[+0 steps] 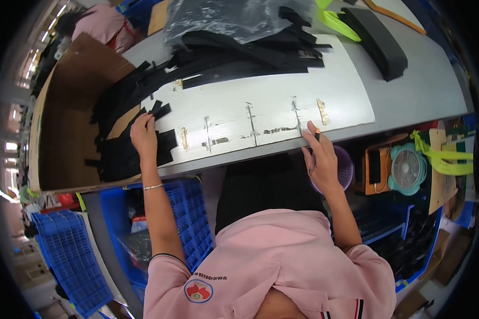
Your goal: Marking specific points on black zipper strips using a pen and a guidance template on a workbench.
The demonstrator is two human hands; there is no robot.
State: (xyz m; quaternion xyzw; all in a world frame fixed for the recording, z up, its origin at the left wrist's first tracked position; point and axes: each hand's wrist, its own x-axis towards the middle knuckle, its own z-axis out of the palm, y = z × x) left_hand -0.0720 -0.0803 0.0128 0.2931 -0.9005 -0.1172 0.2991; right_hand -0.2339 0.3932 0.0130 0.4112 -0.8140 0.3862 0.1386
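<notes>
My left hand (145, 135) is over the left end of the white board, its fingertips pinched on the end of a black fabric strip (159, 110). Below and beside it, more black strips (123, 157) lie heaped, partly in the cardboard box. My right hand (322, 162) rests at the board's near edge, thumb and fingers apart. A small dark thing shows at one of its fingers; I cannot make out what it is. Between both hands lies the white board (271, 111), with dark marks and yellowish tape pieces.
An open cardboard box (64, 122) stands on the left. A long pile of black strips (250, 56) and a clear plastic bag (218, 21) lie at the back. A black padded piece (378, 45) is at the far right. Below stand blue crates (189, 212) and a small fan (408, 167).
</notes>
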